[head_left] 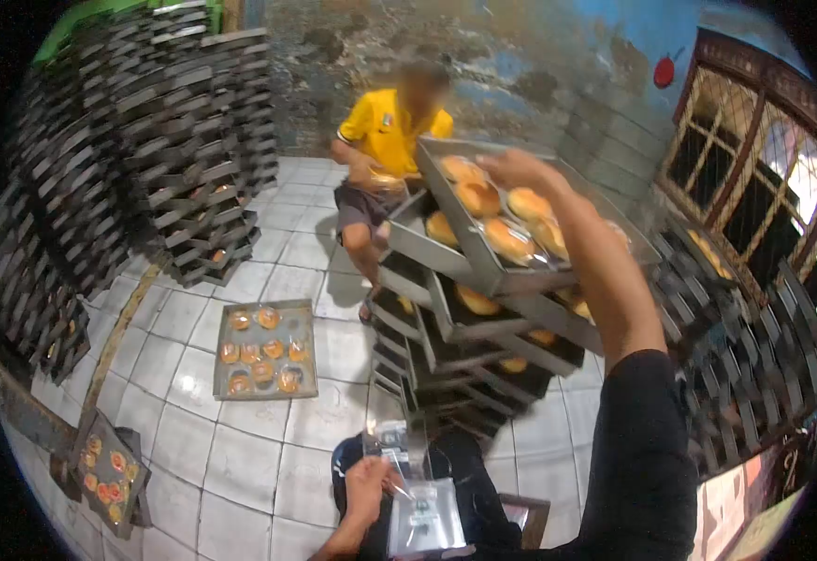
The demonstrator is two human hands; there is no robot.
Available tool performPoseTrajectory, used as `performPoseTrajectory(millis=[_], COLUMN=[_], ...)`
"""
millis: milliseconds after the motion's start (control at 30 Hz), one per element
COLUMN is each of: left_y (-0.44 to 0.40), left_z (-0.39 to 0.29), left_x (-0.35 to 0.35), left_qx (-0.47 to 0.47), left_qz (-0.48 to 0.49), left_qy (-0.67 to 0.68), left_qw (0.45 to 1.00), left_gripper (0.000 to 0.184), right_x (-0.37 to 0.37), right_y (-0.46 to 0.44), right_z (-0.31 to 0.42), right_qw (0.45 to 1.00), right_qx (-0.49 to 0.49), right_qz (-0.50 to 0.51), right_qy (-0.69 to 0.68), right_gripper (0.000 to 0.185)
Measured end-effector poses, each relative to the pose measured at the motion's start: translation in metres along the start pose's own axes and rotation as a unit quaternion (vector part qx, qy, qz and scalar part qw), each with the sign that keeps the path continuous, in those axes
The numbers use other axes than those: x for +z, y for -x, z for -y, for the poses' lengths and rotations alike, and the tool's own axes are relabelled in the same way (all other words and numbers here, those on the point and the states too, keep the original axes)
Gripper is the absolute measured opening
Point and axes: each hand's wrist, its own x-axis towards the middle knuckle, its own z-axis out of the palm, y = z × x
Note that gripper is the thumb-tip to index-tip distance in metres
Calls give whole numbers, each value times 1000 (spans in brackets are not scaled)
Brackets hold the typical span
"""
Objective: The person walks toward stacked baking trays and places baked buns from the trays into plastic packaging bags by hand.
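Observation:
My right hand (513,170) reaches over the top metal tray (485,251), its slightly blurred fingers stretched out beside a bun (462,170). Golden buns, some in clear wrapping, lie in this tray, including one bun (508,239) near its front corner. The tray sits askew on a tall stack of trays (436,341). Low in front of my body, my left hand (365,488) is closed on a clear plastic bag (397,475). Beneath it, a pile of clear printed bags (427,524) rests on my lap.
A tray (266,385) of wrapped buns lies on the tiled floor, with another tray (109,472) at lower left. Tall tray stacks (202,159) stand at left and more trays (754,337) at right. A person in a yellow shirt (382,131) faces me, holding something wrapped.

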Motion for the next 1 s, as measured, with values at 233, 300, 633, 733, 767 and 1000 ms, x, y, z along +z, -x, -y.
performPoseTrajectory(millis=[233,300,633,733,767,1000], left_y=[-6,-4,-73,-81,-77,10], left_z=[-2,-7,-44,-46,-45,-74], left_x=[-4,1,2,21,30,86], left_qx=[-12,7,-17,-100,-86,-158], left_qz=[-12,-3,-44,-41,8,121], left_qy=[36,60,297,252,238,198], left_qw=[999,998,954,962,968,960], left_gripper=[21,26,33,33,32,44], right_x=[11,19,64,183,207,214], right_y=[21,50,347,436,448,456], right_z=[29,37,132,126,119,101], right_qw=[999,980,905,917,918,951], right_qx=[-31,-62,-93,-225,-268,-198], right_qz=[19,34,-101,-103,-112,-188], right_qy=[-30,-185,-402,-314,-271,-145], right_gripper=[67,55,50,56,56,49])
